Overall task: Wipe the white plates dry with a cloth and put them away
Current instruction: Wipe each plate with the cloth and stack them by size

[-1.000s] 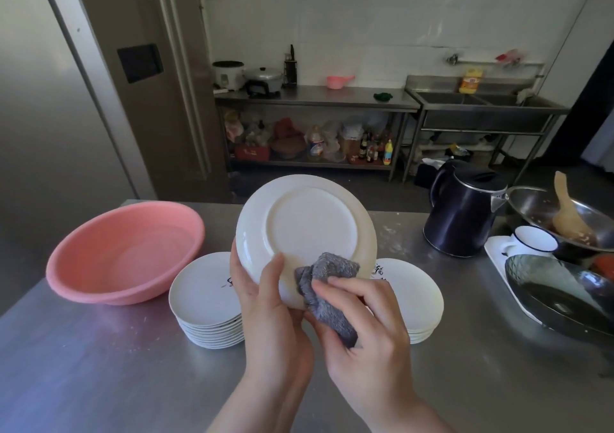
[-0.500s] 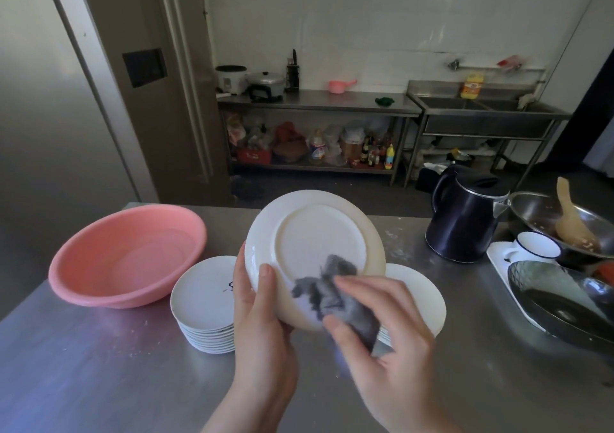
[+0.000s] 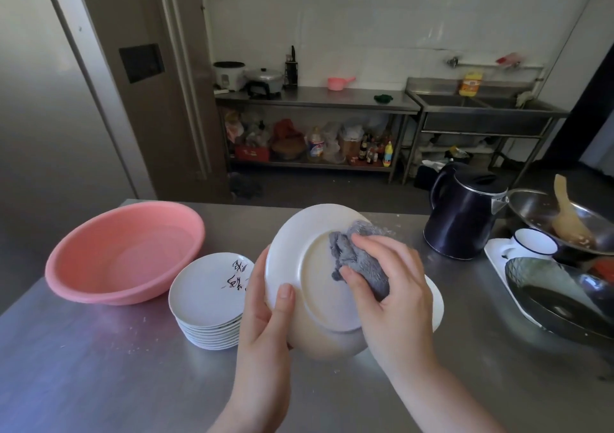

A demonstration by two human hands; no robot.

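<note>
While seen from the head camera, held tilted above the steel desk [image 3: 83,383]: one round white ceramic plate [image 3: 299,266], underside facing up. Left hand [image 3: 265,326] clamped on its left rim, thumb laid across the back. Right hand [image 3: 392,286] bunched around a crumpled grey cloth [image 3: 358,260], pressing it against the plate's upper right, near the foot ring. Hands close together, joined only through the plate.

Just left of the held plate, resting on the desk: a stack of white plates with dark brush lettering [image 3: 209,299]. Behind the right hand, partly hidden: a second low pile of white plates [image 3: 437,303]. Cannot tell which pile is dry and which still wet. Beside the left stack, an empty-looking pink plastic basin [image 3: 123,253]. Further right, a dark electric kettle [image 3: 461,220] and a steel bowl with a wooden spatula [image 3: 564,220].

Judged from this: midway through drying, back of the current plate under the cloth, front unseen. Left to do, probably: finishing this plate, setting it on a pile, working through the rest, then putting all away. No storage place evident yet.
</note>
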